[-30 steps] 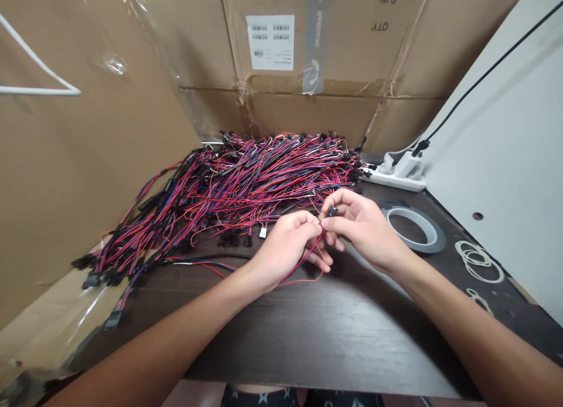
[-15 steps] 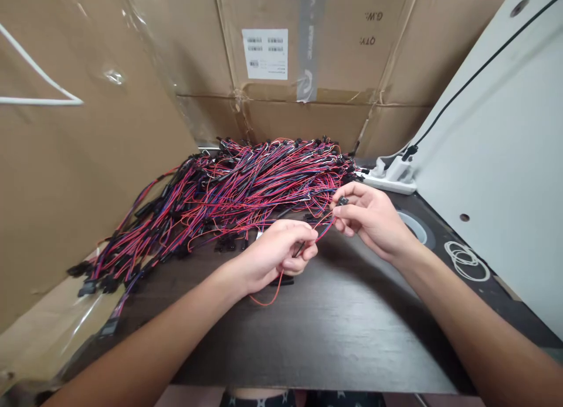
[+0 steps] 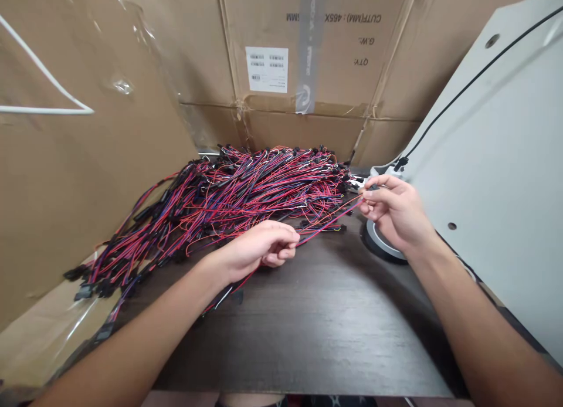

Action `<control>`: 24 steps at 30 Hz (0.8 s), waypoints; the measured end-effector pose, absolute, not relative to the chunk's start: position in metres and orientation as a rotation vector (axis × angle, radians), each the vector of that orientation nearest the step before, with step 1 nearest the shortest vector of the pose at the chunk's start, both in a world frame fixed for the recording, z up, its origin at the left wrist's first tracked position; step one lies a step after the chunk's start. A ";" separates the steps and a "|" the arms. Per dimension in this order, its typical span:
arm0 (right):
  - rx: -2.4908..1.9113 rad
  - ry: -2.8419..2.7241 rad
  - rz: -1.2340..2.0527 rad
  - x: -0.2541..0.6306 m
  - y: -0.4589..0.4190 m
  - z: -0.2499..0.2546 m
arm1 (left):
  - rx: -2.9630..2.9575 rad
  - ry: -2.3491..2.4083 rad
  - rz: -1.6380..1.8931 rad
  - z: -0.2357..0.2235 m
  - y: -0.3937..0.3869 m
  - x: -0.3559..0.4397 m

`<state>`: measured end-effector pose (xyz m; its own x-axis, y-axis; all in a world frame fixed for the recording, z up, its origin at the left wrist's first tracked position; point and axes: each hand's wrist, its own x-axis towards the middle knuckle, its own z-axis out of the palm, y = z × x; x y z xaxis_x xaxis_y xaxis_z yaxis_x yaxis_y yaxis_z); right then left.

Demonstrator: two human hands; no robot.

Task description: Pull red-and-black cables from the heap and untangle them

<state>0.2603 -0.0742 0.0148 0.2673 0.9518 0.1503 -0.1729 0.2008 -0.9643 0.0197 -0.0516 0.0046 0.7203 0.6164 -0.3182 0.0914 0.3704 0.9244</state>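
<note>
A thin red and blue wire lead [image 3: 328,223] is stretched taut between my two hands above the dark table [image 3: 316,331]. My right hand [image 3: 396,210] pinches its far end at the fingertips, near the right edge of the pile. My left hand [image 3: 259,251] is closed round the lead's other part, with the rest of the wire trailing down under my wrist. Behind both hands lies a large heap of red, blue and black wire leads [image 3: 229,196] with black connectors.
Cardboard boxes [image 3: 308,73] wall in the back and left. A white panel [image 3: 497,160] with a black cable leans at the right. A roll of tape [image 3: 378,243] lies under my right hand, a white power strip [image 3: 373,175] behind it. Clear plastic wrap [image 3: 44,336] hangs at the left.
My hands have moved apart, the right one to the right and the left one lower left, so the wire between them has been pulled straight. The view has tilted up a little.
</note>
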 end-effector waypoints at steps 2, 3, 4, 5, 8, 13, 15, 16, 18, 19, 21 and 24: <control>-1.050 -0.973 0.961 0.261 -0.075 0.015 | 1.184 0.747 0.394 0.007 -0.051 0.019; -1.048 -0.973 0.956 0.262 -0.075 0.015 | 1.200 0.767 0.417 0.008 -0.050 0.018; -1.045 -0.973 0.958 0.262 -0.075 0.014 | 1.219 0.790 0.445 0.009 -0.050 0.018; -1.042 -0.976 0.967 0.263 -0.075 0.014 | 1.239 0.814 0.473 0.010 -0.049 0.017; -1.031 -1.016 1.029 0.264 -0.075 0.012 | 1.305 0.865 0.534 0.012 -0.045 0.012; -1.101 -1.169 1.090 0.264 -0.076 0.009 | 1.507 0.946 0.563 0.012 -0.033 -0.001; -1.191 -1.274 1.088 0.265 -0.077 0.008 | 1.585 0.979 0.554 0.011 -0.029 -0.006; -1.237 -1.329 1.097 0.265 -0.078 0.008 | 1.618 0.990 0.540 0.011 -0.027 -0.008; -1.315 -1.434 1.119 0.267 -0.079 0.009 | 1.669 1.002 0.506 0.011 -0.025 -0.011; -1.349 -1.479 1.128 0.268 -0.079 0.010 | 1.692 1.004 0.493 0.012 -0.025 -0.012; -1.403 -1.540 1.131 0.269 -0.080 0.011 | 1.739 1.003 0.465 0.013 -0.025 -0.013; -1.445 -1.586 1.106 0.270 -0.081 0.012 | 1.799 0.980 0.398 0.015 -0.026 -0.015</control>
<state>0.2698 -0.0813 0.0121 -0.1210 0.9918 -0.0419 0.3823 0.0076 -0.9240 -0.0145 -0.0257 0.0153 0.6162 0.7706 -0.1625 0.4386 -0.1644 0.8835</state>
